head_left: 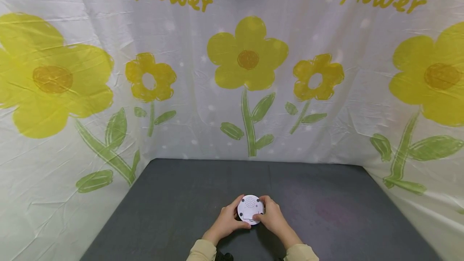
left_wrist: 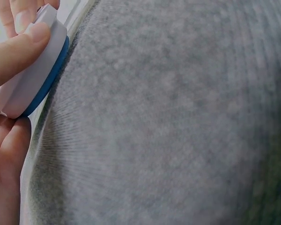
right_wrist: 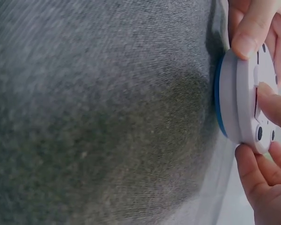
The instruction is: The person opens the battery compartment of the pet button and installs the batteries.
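Note:
Both hands hold a round white device (head_left: pixel 249 209), its underside up, over the dark table. That underside has a cluster of small holes, dark round feet and a battery cover (head_left: pixel 247 216). In the wrist views a blue rim (right_wrist: pixel 218 101) runs along the side away from the thumbs. My left hand (head_left: pixel 227 219) grips the left edge, its thumb along the near rim. Around the right edge curl the fingers of my right hand (head_left: pixel 274 217). The right thumb (right_wrist: pixel 271 105) presses on the underside at the cover.
The dark grey table (head_left: pixel 203 184) spreads around the hands. A white curtain (head_left: pixel 195 116) printed with yellow flowers encloses the back and sides. A small black object (head_left: pixel 224 256) shows at the bottom edge between the sleeves. Grey knitted clothing (left_wrist: pixel 154 112) fills much of both wrist views.

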{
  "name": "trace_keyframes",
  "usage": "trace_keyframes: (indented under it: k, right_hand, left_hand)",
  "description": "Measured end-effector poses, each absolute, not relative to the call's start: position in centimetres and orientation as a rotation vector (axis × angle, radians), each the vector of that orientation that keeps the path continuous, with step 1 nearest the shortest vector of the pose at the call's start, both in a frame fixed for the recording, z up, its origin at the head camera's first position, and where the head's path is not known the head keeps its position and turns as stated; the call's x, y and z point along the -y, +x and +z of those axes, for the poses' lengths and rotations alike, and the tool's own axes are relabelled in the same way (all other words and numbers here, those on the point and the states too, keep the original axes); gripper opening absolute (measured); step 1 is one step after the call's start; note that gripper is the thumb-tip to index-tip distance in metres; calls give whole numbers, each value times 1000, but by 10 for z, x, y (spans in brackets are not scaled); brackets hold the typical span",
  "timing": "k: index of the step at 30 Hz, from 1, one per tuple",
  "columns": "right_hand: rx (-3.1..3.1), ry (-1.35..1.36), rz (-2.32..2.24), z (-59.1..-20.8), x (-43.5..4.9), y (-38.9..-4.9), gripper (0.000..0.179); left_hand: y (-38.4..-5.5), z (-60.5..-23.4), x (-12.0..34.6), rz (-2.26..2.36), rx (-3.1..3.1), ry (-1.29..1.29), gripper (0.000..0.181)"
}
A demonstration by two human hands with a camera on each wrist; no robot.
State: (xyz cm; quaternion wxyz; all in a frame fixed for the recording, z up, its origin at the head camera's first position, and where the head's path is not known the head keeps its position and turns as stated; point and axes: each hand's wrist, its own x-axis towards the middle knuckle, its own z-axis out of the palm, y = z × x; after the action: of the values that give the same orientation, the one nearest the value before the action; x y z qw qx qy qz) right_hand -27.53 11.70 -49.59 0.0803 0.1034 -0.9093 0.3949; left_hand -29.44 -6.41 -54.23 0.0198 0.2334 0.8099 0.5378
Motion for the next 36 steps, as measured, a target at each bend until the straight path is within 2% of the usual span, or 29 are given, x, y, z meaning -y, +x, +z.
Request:
trace_keyframes:
  k: [24, 32, 36]
  right_hand:
    - [2701, 273, 1214, -496, -116, -275, 56]
    - [2696, 239, 1206, -498, -116, -275, 72]
    - [2687, 290, 1202, -499, -119, -273, 69]
  left_hand:
    - [-298, -541, 64, 1676, -2485, 716, 97]
    - [-296, -541, 63, 1727, -2465, 737, 96]
    - [-295, -541, 62, 1748, -2446, 729, 93]
